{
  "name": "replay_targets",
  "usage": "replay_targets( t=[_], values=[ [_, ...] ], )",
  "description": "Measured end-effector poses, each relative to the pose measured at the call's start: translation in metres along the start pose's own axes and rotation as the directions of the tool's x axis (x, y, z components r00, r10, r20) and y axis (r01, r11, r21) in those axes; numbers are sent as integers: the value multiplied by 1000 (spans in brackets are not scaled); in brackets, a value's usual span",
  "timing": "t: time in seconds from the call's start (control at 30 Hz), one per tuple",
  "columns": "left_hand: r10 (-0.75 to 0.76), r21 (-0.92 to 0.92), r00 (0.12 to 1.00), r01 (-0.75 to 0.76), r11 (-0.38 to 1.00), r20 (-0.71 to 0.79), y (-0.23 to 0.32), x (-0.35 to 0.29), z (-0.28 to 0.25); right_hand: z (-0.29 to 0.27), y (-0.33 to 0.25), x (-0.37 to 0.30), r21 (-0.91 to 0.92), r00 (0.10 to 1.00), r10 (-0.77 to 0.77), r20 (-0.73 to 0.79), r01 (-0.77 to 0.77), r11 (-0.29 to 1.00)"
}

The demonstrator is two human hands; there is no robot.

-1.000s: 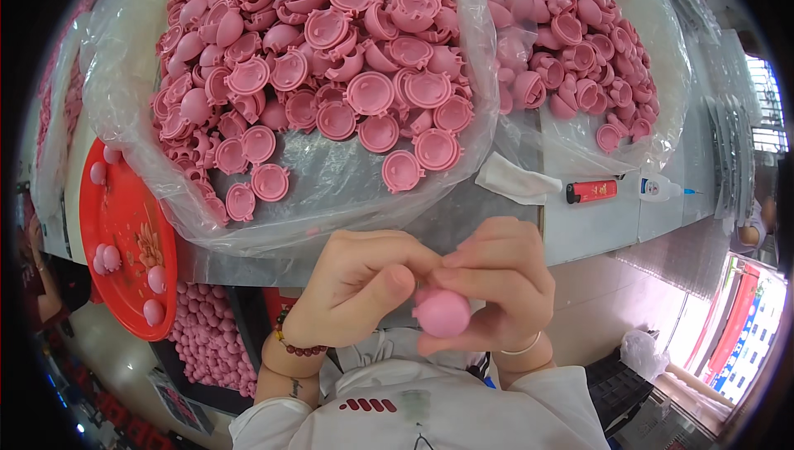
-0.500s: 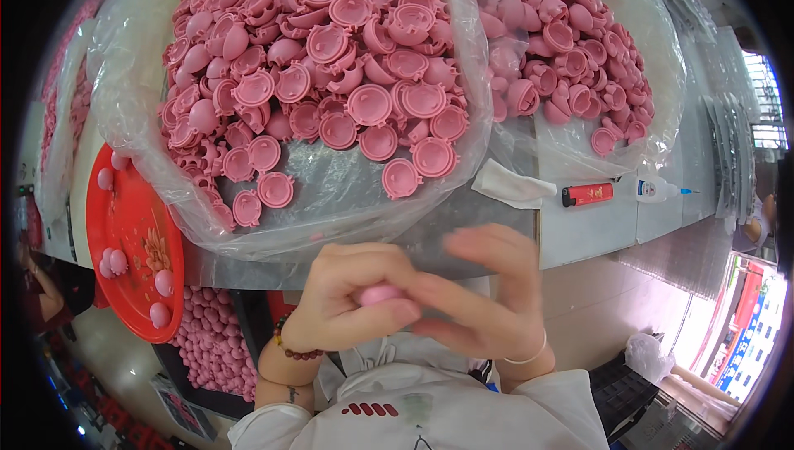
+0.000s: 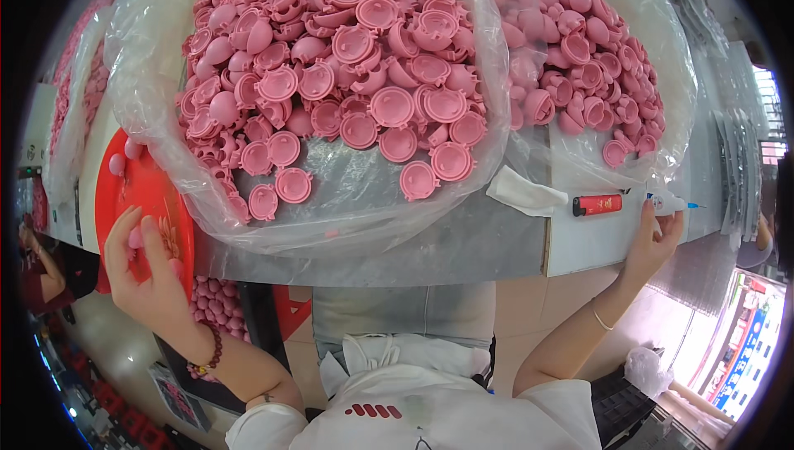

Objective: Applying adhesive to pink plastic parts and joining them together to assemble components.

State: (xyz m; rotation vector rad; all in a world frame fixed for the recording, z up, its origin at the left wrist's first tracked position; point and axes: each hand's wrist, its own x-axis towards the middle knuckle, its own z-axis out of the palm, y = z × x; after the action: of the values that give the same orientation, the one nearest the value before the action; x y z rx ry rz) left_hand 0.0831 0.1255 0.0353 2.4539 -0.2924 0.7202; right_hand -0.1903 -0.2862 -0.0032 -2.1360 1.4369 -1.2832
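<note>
My left hand (image 3: 147, 280) is over the red oval tray (image 3: 124, 189) at the left, fingers apart. A pink ball (image 3: 135, 238) shows between its thumb and fingers, apparently lying on the tray; other pink balls (image 3: 117, 165) rest near the tray's far end. At the right, my right hand (image 3: 656, 239) has its thumb and fingers around a small white squeeze bottle (image 3: 668, 203) with a blue needle tip, lying on the table. A red lighter (image 3: 597, 204) is just left of that hand.
Pink half-shells (image 3: 356, 45) heap in a clear plastic bag (image 3: 397, 239) on the grey table (image 3: 463, 264). A second bag holds differently shaped pink pieces (image 3: 579, 49). A folded white cloth (image 3: 527, 192) lies between them and me. Below the table's left edge, a dark crate holds pink balls (image 3: 217, 305).
My hands have parted from in front of my chest. The left, which held a pink piece, has gone to the red tray and opened; the right has reached the bottle.
</note>
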Motion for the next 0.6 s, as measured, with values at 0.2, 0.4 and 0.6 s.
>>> replay_targets(
  t=[0.2,0.4,0.6],
  values=[
    [375,-316,889,-288,904,261,73,-24,34,-10,6,17,116,974,89,207,-114,987],
    [350,-192,860,-298,935,372,73,-23,56,-8,-42,-18,479,995,-85,47,52,876],
    [408,-493,881,-252,833,240,100,-38,47,-12,-95,-81,821,846,-230,481,-342,457]
  ],
)
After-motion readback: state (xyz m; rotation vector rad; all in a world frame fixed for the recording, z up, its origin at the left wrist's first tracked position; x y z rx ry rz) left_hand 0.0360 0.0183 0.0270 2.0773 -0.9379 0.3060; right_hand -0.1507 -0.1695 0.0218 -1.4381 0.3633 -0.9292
